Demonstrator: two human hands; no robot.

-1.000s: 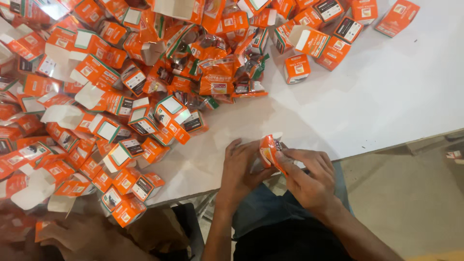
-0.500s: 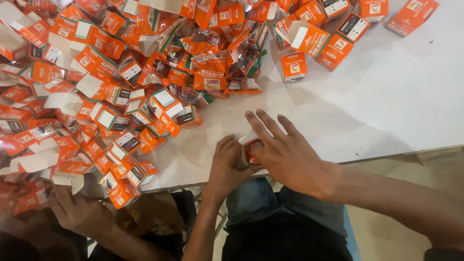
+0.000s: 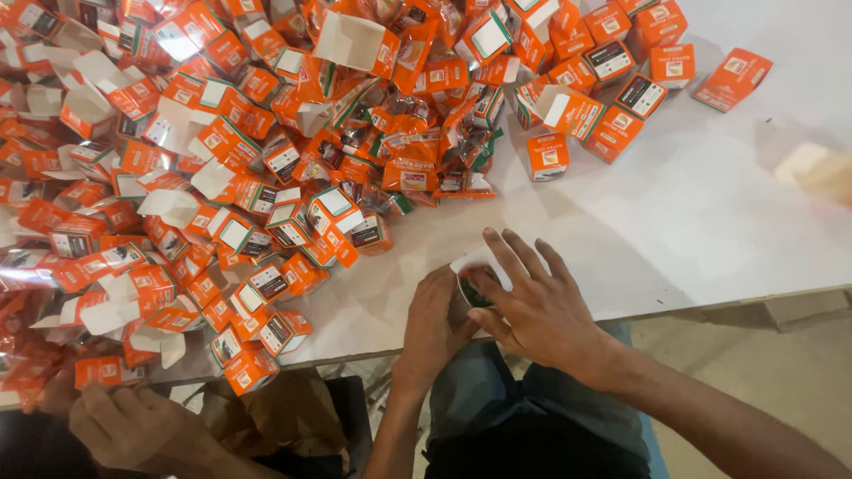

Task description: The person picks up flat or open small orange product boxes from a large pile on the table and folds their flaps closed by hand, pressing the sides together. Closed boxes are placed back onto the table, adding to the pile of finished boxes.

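My left hand point(image 3: 435, 321) and my right hand point(image 3: 532, 303) meet at the near edge of the white table point(image 3: 710, 213). Between them sits a small box point(image 3: 475, 284) with a white flap and a dark inside, mostly hidden. My left hand grips its side; my right hand lies over it with fingers spread toward the table. A large heap of small orange and white cartons point(image 3: 248, 168) covers the table's left and far part. Shiny orange sachets point(image 3: 413, 151) lie mixed in the heap.
Another person's hand point(image 3: 133, 426) rests at the lower left below the table edge, next to brown paper point(image 3: 275, 412). A row of shut orange cartons point(image 3: 621, 80) lies at the far right. A blurred pale object point(image 3: 812, 168) is at the right edge.
The small orange box was held up in front of my body; it now sits down at the table edge. My right hand has spread flat over it. The view has shifted slightly.
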